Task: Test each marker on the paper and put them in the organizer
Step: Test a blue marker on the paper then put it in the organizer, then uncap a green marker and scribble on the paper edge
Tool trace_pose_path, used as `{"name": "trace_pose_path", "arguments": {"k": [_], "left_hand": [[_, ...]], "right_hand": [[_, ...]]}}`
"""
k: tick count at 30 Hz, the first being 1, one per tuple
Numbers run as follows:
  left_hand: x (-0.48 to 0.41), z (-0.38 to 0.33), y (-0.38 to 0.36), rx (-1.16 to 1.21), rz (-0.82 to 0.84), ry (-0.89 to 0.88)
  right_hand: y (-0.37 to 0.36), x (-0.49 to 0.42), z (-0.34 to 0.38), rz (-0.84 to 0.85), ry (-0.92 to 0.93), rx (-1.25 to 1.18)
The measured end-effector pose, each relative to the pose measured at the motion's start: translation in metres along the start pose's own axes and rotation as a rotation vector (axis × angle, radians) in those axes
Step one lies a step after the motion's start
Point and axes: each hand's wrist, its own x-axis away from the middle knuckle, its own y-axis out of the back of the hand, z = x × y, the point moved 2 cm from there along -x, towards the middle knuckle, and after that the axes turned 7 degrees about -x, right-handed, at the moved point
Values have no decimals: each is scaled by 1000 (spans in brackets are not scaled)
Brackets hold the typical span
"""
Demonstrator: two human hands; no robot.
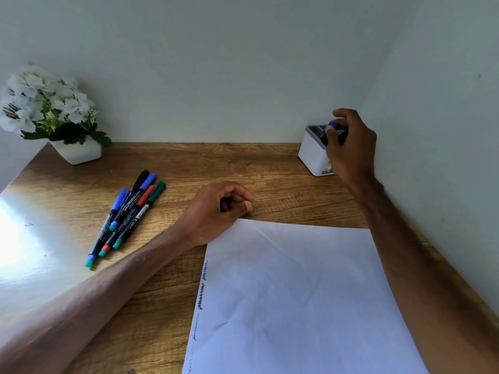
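Note:
A white sheet of paper [297, 292] lies on the wooden desk, with several scribbled test lines [202, 290] down its left edge. My right hand [351, 147] is over the white organizer [312, 155] in the far right corner, closed on a blue-capped marker [332, 125] that points down into it. My left hand [218, 209] rests curled at the paper's top left corner, holding nothing. Several markers [127, 214] with black, blue, red and green caps lie bunched to the left.
A white pot of white flowers [48, 112] stands at the far left corner. Walls close the desk [243, 163] at the back and right. Bright glare covers the desk's left edge.

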Motion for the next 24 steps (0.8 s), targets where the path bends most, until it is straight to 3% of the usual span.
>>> {"name": "trace_pose_path", "arguments": {"k": [3,10,16,24], "left_hand": [[0,0,0,-1,-1,-1],[0,0,-1,-8,-15,-4],[7,-15,3,-60,-97,-77],[13,-14,1,-596,-94,-230]], "right_hand": [[1,4,5,-38,39,-2],[-5,31,46,-108,321,-25],[-34,62,75,94,431,-61],[-55,96,104,396,484,-115]]}}
